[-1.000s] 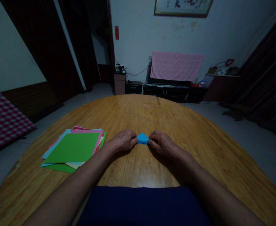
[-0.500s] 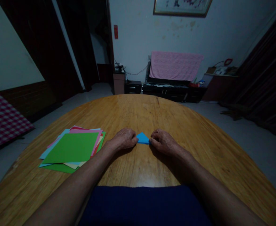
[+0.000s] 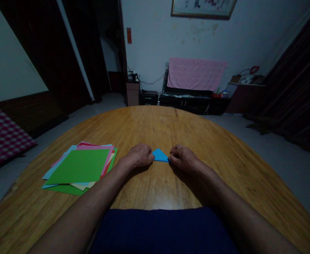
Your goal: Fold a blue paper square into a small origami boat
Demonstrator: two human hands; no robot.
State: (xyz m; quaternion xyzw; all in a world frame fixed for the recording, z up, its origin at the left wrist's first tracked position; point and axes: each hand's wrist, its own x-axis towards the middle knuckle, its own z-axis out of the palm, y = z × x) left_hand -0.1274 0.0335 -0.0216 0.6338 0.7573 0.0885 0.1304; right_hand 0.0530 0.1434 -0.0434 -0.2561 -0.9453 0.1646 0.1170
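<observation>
The blue paper sits at the centre of the frame, low on the surface, its visible part a small triangle with the point toward the top and the long edge nearest the person. It appears to be folded already, with the lower edge looking creased; the number of layers is too small to tell. The left hand has its grip closed on the left corner, fingers curled and thumb toward the paper. The right hand pinches the right corner between thumb and fingers, its grip nearly closed. Both forearms reach up from the lower corners of the frame, slanting inward, wrists low. At left, a loose stack of coloured sheets, green on top, lies flat and unfolded. A pink cloth hangs at upper right.
</observation>
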